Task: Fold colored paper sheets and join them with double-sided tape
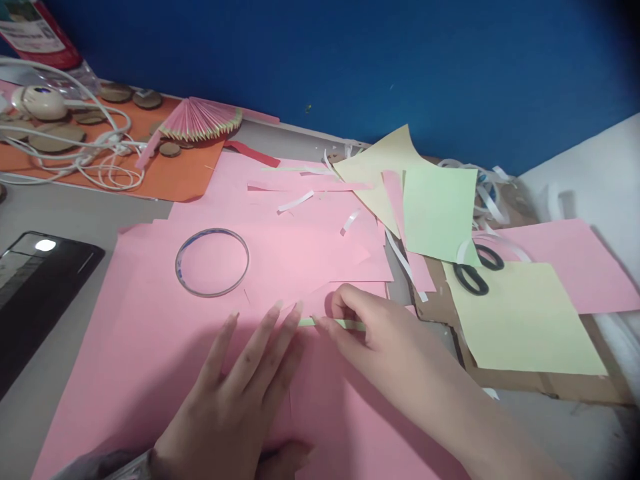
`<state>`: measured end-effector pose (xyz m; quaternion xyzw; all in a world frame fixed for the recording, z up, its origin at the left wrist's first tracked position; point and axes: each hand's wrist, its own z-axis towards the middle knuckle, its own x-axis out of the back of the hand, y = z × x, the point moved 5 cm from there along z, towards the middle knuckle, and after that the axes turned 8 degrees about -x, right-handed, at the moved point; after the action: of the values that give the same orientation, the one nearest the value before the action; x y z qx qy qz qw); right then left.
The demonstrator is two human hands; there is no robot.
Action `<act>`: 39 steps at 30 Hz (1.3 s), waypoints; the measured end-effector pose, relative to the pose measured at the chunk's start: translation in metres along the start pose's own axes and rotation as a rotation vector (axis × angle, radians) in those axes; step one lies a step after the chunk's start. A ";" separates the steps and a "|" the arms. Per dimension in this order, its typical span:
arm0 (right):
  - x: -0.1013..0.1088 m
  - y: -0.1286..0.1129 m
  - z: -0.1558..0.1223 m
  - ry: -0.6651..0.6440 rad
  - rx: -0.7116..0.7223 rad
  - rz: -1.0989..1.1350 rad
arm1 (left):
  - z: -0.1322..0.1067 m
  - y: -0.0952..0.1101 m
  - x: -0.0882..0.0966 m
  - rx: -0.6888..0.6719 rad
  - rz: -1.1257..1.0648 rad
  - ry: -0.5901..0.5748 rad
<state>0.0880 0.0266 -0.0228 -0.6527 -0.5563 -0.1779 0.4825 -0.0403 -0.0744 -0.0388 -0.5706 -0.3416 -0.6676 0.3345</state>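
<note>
My left hand (pixel 240 393) lies flat with fingers stretched out on a large pink paper sheet (pixel 150 333). Its fingertips touch the end of a thin green paper strip (pixel 345 324). My right hand (pixel 380 333) is curled, pinching that green strip against the pink sheet. A clear tape roll (pixel 212 262) lies on the pink paper just beyond my left hand.
Green paper sheets (pixel 525 320) and black-handled scissors (pixel 477 267) lie to the right on cardboard. A folded pink paper fan (pixel 200 120), wooden discs, white cables (pixel 90 153) and orange paper sit at the back left. A dark phone (pixel 35 287) lies at the left. White paper scraps are scattered about.
</note>
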 end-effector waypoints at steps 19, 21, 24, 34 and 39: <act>-0.013 -0.013 -0.004 -0.631 -0.070 0.755 | 0.001 -0.001 0.000 -0.021 -0.029 -0.004; -0.008 -0.007 -0.002 -0.458 -0.064 0.628 | 0.001 -0.001 -0.001 -0.019 -0.027 -0.016; -0.002 0.004 -0.001 -0.167 -0.042 0.352 | 0.000 -0.001 -0.001 -0.014 -0.023 -0.022; 0.000 -0.005 -0.006 -0.161 -0.028 0.123 | 0.000 -0.005 0.000 0.008 -0.022 -0.022; 0.000 -0.004 -0.008 -0.165 -0.024 0.142 | 0.006 -0.009 0.002 0.009 -0.077 -0.011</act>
<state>0.0873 0.0195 -0.0171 -0.7085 -0.5445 -0.0955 0.4386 -0.0453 -0.0649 -0.0371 -0.5591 -0.3681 -0.6755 0.3091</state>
